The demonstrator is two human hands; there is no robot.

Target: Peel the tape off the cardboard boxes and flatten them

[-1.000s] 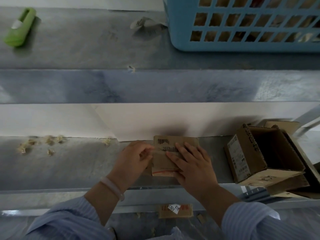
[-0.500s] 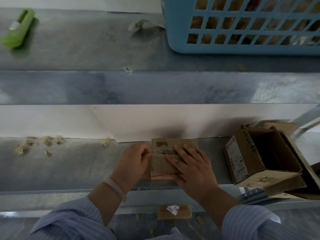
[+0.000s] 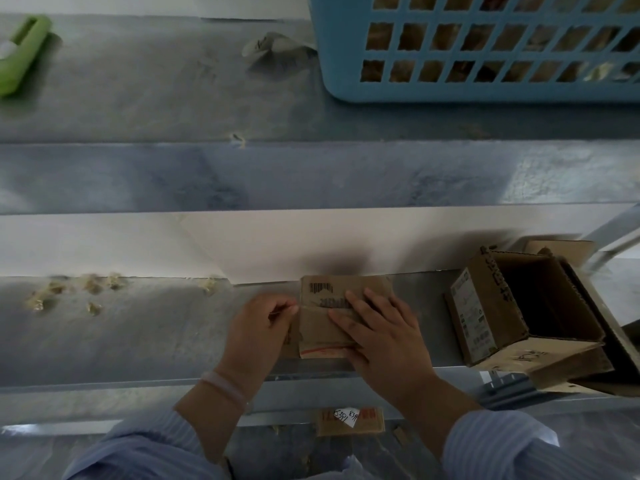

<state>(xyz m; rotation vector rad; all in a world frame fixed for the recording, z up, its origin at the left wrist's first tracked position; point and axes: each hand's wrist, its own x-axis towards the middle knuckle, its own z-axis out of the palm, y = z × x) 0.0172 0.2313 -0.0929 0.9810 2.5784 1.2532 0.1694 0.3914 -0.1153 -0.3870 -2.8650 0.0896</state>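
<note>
The small cardboard box lies flattened on the lower metal shelf, close to the shelf's front edge and about midway along it, with a printed barcode on its far part and a red line near its front rim. The right hand lies on top of it with straight, spread fingers, pressing it down. The left hand is at the box's left side, fingers curled and the fingertips pinched together on that edge; whether a strip of tape is between them cannot be told. A pale bracelet circles the left wrist, and both arms wear blue striped sleeves. At the right end of the same shelf an open cardboard box sits tilted, its mouth upward and a white label on its left wall. Pale scraps are scattered towards the shelf's left end, near its back edge. Below the front edge a small cardboard piece carries a white tag. On the upper shelf a blue basket stands at the right end, a crumpled wad lies just left of it, and a green object lies at the left end.
</note>
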